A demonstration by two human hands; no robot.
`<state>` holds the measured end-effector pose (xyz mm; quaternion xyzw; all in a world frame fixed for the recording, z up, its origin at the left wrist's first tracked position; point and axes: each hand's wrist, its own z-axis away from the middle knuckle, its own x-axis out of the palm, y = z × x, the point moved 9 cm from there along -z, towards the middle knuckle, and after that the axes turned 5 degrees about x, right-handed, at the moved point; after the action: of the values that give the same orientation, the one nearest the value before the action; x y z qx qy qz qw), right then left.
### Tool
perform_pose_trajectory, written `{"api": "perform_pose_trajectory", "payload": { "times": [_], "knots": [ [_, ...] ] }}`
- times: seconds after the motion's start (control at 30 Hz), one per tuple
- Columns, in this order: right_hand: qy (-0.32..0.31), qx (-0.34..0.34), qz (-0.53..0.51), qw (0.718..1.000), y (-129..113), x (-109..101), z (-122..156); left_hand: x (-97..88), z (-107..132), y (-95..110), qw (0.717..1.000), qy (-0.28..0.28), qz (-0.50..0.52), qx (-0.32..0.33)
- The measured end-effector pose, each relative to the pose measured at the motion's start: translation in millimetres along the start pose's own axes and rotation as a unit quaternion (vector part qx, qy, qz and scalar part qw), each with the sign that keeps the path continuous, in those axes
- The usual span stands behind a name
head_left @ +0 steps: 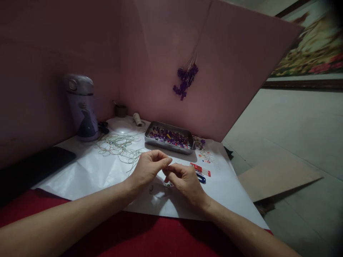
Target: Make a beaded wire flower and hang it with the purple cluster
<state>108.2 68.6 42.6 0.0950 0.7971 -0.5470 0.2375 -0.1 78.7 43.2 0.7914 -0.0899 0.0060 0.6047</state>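
Observation:
My left hand (150, 167) and my right hand (186, 182) meet above the white paper (99, 184), fingertips pinched together. Whatever lies between the fingers is too small to make out. Beneath them, a small shiny clear item (168, 184) shows on the paper, partly covered by my right hand. Just behind the hands stands a metal tray (171, 145) filled with purple, red and white beads (167, 136). A red lighter (197, 167) and a blue-handled tool (201, 178), mostly hidden, lie beside my right hand.
Tangled pale green string (118, 144) spreads to the left, near a thread spool (137, 119) and a purple bottle (83, 109). Loose beads (205, 156) lie right of the tray. Purple beaded strands (186, 80) hang on the pink wall (155, 71). A black object (40, 167) sits far left.

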Motion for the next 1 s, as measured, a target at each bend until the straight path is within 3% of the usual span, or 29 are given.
{"api": "perform_pose_trajectory", "payload": {
  "times": [0.17, 0.23, 0.37, 0.5, 0.63, 0.83, 1.0],
  "knots": [
    [0.005, -0.029, 0.002, 1.0, -11.9, -7.7, -0.9, 2.2, 0.3, 3.8, 1.0, -0.01, 0.011, 0.01],
    [0.019, -0.044, 0.003, 0.999, -18.4, -14.4, -1.9, -4.6, -1.7, 9.5, 0.999, 0.018, -0.004, 0.03],
    [0.077, -0.036, -0.022, 0.996, -27.1, -37.2, -8.9, -13.9, -7.6, 11.5, 0.998, 0.037, -0.028, 0.031],
    [0.097, -0.052, 0.014, 0.994, -49.0, -61.4, -31.5, -17.6, -10.9, 0.2, 0.997, 0.036, -0.071, 0.025],
    [0.166, -0.093, 0.079, 0.979, -88.2, -101.0, -74.3, -12.3, -5.4, -22.4, 0.995, 0.027, -0.097, 0.005],
    [0.268, -0.114, -0.014, 0.957, -138.4, -159.9, -170.8, 2.6, -2.5, -54.7, 0.997, 0.002, -0.07, -0.022],
    [0.363, -0.103, -0.002, 0.926, -163.6, -204.0, -243.0, 5.1, -10.0, -71.3, 0.997, -0.01, -0.07, -0.015]
  ]
}}
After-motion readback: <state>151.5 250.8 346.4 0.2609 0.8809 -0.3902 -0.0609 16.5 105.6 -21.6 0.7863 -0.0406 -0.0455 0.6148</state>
